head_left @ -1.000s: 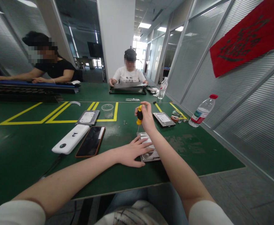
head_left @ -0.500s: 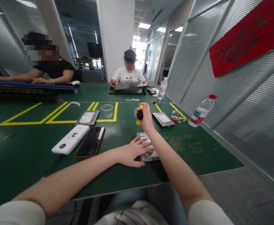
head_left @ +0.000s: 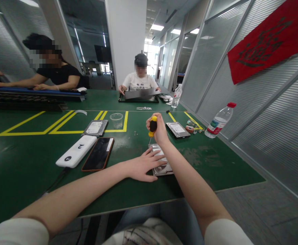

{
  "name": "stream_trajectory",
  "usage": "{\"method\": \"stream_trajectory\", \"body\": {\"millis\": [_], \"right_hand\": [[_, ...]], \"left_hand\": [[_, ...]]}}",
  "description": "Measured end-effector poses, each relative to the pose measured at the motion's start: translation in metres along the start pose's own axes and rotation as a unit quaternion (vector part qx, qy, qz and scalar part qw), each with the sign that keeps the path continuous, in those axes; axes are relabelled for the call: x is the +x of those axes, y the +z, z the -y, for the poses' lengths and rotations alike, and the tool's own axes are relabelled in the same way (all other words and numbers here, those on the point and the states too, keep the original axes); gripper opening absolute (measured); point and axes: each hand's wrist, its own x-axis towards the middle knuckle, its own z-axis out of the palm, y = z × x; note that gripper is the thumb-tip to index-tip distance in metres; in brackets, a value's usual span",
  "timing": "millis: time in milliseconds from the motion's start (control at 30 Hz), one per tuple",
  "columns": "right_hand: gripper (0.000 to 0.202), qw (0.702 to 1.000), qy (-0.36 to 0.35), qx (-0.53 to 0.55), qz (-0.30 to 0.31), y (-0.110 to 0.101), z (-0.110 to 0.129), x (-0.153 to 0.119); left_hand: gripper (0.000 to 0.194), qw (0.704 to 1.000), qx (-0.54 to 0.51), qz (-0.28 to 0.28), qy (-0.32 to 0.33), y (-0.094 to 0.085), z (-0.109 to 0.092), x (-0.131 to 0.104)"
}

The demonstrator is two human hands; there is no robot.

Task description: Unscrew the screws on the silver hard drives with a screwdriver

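A silver hard drive (head_left: 164,170) lies on the green table in front of me. Flat across its left side rests my left hand (head_left: 145,166), fingers spread. My right hand (head_left: 160,131) is closed around a yellow and black screwdriver (head_left: 153,126), held upright with its shaft pointing down at the drive's far left corner. The tip is too small to make out, and my right forearm covers part of the drive. Several tiny screws (head_left: 135,133) are scattered on the table beyond my left hand.
Left of my hands lie a phone (head_left: 98,154), a white power bank (head_left: 76,152) with a cable and another hard drive (head_left: 95,128). A clear cup (head_left: 116,120) stands behind. To the right are a third drive (head_left: 178,130) and a water bottle (head_left: 220,120). Two co-workers sit opposite.
The screwdriver handle has turned slightly in my right hand, showing more of its black grip. My left hand and the hard drive stay in place.
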Motion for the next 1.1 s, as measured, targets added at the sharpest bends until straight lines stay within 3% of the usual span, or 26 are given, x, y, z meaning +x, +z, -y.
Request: {"method": "stream_trajectory", "body": {"millis": [300,533,800,1100], "right_hand": [[0.033,0.997,0.024,-0.076,0.018,-0.003,0.010,0.002],[0.031,1.000,0.019,-0.021,0.007,0.000,0.009,0.000],[0.037,0.991,-0.005,-0.136,-0.022,-0.006,0.012,-0.003],[0.035,0.999,0.001,-0.044,-0.027,-0.007,0.004,-0.002]], "left_hand": [[0.072,1.000,-0.002,0.004,-0.005,-0.001,-0.002,0.000],[0.071,1.000,0.000,0.010,-0.008,-0.001,-0.001,0.000],[0.074,1.000,-0.007,0.007,-0.006,-0.002,-0.002,0.000],[0.075,1.000,-0.013,0.001,-0.003,0.000,-0.001,0.000]]}}
